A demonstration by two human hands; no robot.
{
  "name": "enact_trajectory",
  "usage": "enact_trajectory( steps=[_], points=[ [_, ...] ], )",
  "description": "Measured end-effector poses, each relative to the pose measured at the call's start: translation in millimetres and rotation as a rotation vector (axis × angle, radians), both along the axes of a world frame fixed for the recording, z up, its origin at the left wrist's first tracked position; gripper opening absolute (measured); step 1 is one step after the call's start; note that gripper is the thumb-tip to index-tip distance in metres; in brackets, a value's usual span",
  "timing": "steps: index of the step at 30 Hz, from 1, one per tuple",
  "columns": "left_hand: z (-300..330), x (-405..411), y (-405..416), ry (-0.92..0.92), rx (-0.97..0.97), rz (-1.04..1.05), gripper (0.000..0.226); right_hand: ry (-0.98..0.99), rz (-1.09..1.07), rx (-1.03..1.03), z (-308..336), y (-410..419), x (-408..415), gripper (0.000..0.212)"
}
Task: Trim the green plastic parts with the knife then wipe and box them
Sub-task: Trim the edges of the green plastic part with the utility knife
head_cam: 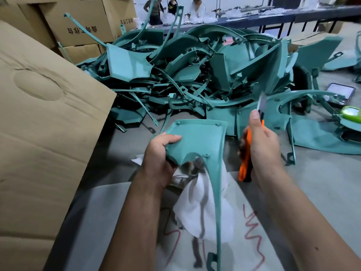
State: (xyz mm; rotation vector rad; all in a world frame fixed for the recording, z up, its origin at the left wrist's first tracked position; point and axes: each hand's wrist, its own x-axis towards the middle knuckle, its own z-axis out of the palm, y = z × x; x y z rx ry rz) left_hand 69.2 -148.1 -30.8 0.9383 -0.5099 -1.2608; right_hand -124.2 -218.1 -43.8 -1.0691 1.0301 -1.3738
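A green plastic part (197, 137) is gripped at its left edge by the left hand (158, 155), thumb on top, and held above the grey table (322, 173). A white cloth (203, 210) is bunched under that same hand. The orange knife (246, 153) is clutched in the right hand (263, 145), blade pointing up and clear of the part. A big messy heap of green parts (195, 71) is piled behind, with a cardboard box (39, 133) standing on the left.
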Motion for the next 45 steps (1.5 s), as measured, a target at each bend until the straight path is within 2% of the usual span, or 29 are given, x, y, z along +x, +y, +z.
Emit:
enact_trajectory(
  steps=[2, 4, 7, 9, 14, 23, 29, 36, 41, 45],
  points=[
    [2, 3, 2, 0.022, 0.043, 0.065, 0.026, 0.144, 0.033, -0.076, 1, 3, 2, 0.067],
    [6, 3, 5, 0.025, 0.063, 0.107, 0.02, 0.376, 0.002, -0.261, -1, 9, 5, 0.055],
    [8, 2, 6, 0.05, 0.058, 0.123, 0.017, 0.828, -0.122, -0.49, -4, 13, 7, 0.038],
    [8, 2, 6, 0.065, 0.049, 0.124, 0.018, 0.936, -0.169, -0.528, -6, 13, 7, 0.033],
    [10, 2, 7, 0.083, 0.046, 0.141, 0.016, 0.905, -0.179, -0.6, -7, 11, 4, 0.033],
    [13, 1, 5, 0.253, 0.006, 0.18, 0.015, 0.735, -0.053, -0.741, -3, 16, 9, 0.032],
    [13, 3, 2, 0.388, 0.02, 0.207, 0.013, 0.589, 0.115, -0.819, -1, 21, 8, 0.027],
    [9, 14, 2, 0.503, 0.057, 0.295, 0.011, 0.565, 0.224, -0.873, 2, 22, 9, 0.035],
    [5, 21, 1, 0.447, 0.08, 0.308, 0.013, 0.493, 0.274, -0.953, 8, 28, 6, 0.036],
    [6, 19, 3, 0.308, 0.099, 0.181, 0.02, 0.469, 0.071, -0.874, 8, 29, 10, 0.037]
  ],
)
